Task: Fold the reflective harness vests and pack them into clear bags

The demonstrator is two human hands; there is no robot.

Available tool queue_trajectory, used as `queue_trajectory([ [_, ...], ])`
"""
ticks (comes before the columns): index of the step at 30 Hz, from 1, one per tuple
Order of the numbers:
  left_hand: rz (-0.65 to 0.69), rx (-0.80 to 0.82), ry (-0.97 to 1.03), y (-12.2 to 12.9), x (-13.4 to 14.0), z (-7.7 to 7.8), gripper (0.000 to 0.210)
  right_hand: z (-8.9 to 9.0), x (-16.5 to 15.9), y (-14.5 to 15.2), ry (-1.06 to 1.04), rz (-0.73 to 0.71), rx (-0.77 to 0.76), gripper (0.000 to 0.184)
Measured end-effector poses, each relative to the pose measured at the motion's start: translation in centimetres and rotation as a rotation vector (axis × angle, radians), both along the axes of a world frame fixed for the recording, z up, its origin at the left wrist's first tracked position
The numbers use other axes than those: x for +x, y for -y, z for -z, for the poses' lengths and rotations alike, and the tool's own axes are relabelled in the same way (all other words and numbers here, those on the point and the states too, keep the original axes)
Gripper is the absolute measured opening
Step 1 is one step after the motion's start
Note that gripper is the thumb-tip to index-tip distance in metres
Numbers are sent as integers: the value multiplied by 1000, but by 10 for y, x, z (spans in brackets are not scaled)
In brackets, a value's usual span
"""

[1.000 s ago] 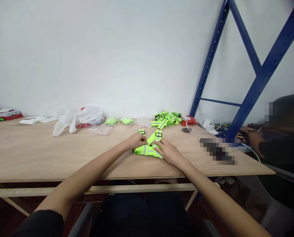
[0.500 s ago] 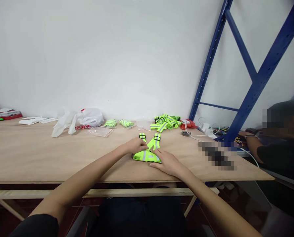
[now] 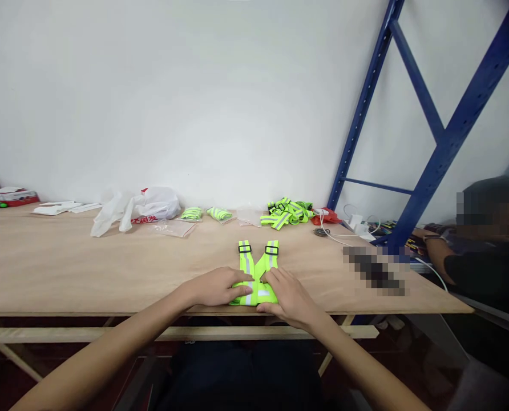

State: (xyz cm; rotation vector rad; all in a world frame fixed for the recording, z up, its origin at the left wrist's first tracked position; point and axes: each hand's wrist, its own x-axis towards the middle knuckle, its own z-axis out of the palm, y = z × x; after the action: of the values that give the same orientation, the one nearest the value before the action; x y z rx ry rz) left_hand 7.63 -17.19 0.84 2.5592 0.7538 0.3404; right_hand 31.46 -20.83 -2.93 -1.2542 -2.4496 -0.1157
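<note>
I see a neon yellow-green strap vest (image 3: 257, 274) with grey reflective stripes and black buckles; same neon-and-grey on the strap pile (image 3: 286, 212) at the back; tan plywood table (image 3: 87, 268); white bag (image 3: 152, 206) with red print; blue rack frame (image 3: 443, 131); white wall (image 3: 173, 97)

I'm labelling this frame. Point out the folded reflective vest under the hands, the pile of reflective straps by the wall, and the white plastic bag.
folded reflective vest (image 3: 254, 268): head view, strap junction.
pile of reflective straps (image 3: 286, 212): head view, pile's middle.
white plastic bag (image 3: 158, 202): head view, bulging body.
</note>
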Motion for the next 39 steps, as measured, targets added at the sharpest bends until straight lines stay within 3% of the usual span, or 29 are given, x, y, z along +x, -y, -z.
queue_trajectory([
  [10,-69,15,5,3,6,0,45,-4,-3,-3,9,5,-26,41],
  [15,-135,-2,-8,-2,8,4,38,2,-2,-1,-99,-26,-6,25],
  [19,-161,48,15,-7,12,7,29,1,-4,1,-198,-25,0,28],
  [24,-160,139,31,-7,15,7,18,11,4,4,-228,72,74,28],
  [28,-203,204,20,-1,16,5,22,29,22,13,-328,241,176,53],
  [31,-204,253,5,4,19,6,20,38,35,23,-330,323,193,47],
  [34,-194,274,-29,9,21,7,25,42,41,28,-328,262,193,39],
  [39,-206,243,-31,20,19,7,32,43,39,20,-348,152,127,42],
])
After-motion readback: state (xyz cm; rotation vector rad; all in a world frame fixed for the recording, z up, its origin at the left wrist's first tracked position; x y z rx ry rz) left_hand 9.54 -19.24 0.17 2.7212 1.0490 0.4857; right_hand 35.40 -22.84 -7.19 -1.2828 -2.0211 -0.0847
